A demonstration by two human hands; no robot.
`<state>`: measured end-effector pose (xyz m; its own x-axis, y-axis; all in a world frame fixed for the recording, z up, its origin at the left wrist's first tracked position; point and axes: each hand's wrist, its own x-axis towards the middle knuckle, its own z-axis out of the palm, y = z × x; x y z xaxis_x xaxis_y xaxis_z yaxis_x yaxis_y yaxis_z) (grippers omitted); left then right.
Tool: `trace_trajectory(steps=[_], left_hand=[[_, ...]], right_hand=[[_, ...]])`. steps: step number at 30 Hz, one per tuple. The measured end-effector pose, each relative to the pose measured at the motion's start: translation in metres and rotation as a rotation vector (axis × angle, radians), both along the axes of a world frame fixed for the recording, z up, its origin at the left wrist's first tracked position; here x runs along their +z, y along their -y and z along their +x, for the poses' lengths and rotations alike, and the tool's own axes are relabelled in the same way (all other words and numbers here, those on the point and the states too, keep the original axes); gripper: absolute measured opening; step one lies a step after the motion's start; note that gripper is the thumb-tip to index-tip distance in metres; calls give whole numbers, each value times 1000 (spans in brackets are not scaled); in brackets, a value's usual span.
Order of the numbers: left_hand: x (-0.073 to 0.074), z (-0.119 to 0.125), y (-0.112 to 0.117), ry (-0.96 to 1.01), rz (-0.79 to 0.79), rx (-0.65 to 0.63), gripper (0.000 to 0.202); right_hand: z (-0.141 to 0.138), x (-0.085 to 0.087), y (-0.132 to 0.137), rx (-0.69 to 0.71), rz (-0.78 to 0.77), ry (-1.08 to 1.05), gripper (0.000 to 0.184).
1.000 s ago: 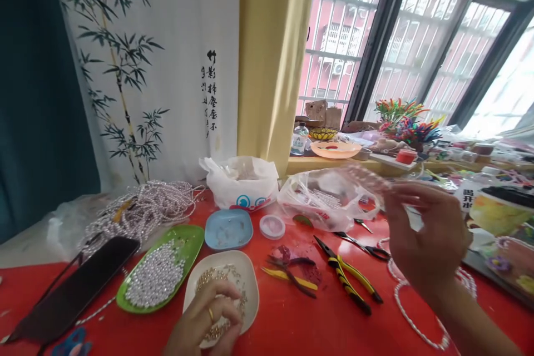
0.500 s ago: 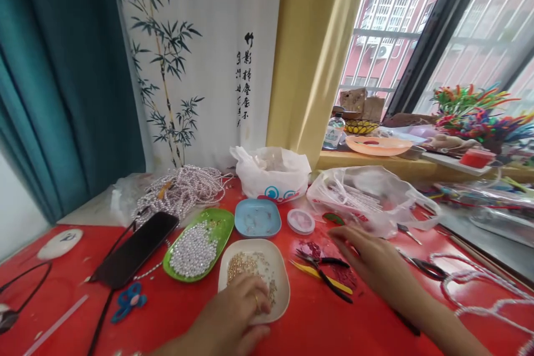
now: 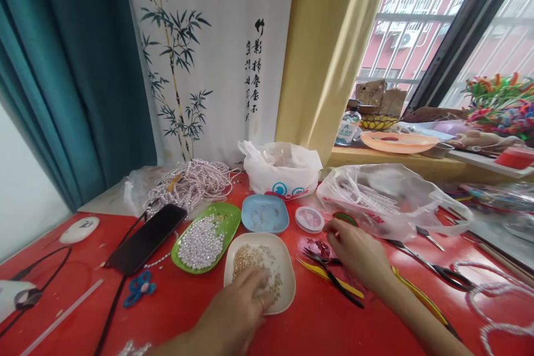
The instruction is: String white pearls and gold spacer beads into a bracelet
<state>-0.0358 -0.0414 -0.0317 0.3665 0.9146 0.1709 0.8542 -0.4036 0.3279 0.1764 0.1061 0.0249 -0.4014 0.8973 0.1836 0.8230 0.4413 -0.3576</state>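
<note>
My left hand (image 3: 240, 303) reaches over the cream tray (image 3: 289, 289), its fingers down among small gold beads (image 3: 247, 258); motion smears the fingertips, and any bead in them is hidden. To the right, my right hand (image 3: 354, 247) hovers with its fingers bent down and drawn together above a patch of red bits (image 3: 320, 248). What it pinches, if anything, is too small to make out. Close to that hand lie black-handled pliers (image 3: 334, 278), a yellow-handled tool (image 3: 315, 270) and a round pink-and-white container (image 3: 309, 219).
A green tray (image 3: 231, 214) of pearly beads and a blue tray (image 3: 266, 200) stand behind the cream one. A phone (image 3: 147, 239) and a blue flower-shaped piece (image 3: 140, 288) lie left. Plastic bags (image 3: 281, 169) line the back; scissors (image 3: 434, 267) lie right.
The view has shifted, so objects appear further right and slightly higher. My right hand's fingers, stretched out before, now bend downward near the round container. My left hand stays over the gold beads.
</note>
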Motion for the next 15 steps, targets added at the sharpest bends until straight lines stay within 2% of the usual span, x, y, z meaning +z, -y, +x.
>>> trace_trajectory(steps=[2,5,8,12,15], left_hand=[[3,0,0,-1,11,43,49],[8,0,1,6,40,58,49],[15,-1,2,12,53,22,49],[33,0,0,21,64,-3,36],[51,5,-14,36,54,-52,27]], right_hand=[[6,2,-14,-14,-51,-99,24],[4,2,-26,104,-187,-265,34],[-1,3,-27,196,-304,-405,35],[6,7,-25,218,-352,-554,31],[18,10,-24,228,-375,-630,30]])
